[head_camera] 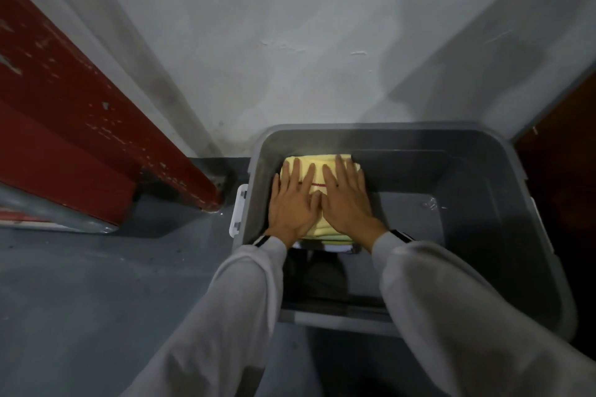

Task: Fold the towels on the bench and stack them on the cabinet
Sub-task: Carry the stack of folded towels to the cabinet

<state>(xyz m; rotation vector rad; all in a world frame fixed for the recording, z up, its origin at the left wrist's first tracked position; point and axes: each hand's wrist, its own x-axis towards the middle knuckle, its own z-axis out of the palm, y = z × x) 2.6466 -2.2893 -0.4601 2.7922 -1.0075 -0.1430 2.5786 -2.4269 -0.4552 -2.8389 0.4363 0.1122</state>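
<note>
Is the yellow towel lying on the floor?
No, the yellow towel sits inside the grey bin, under the left hand and right hand.

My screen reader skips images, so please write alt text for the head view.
The left hand and right hand press flat, fingers straight, side by side on a folded yellow towel inside a grey bin. Pale sleeves reach in from below; a red frame stands left, against a white wall.

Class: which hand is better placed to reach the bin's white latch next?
Probably left. The left hand, flat on the yellow towel, lies beside the bin wall bearing the white latch; the right hand is farther.
</note>
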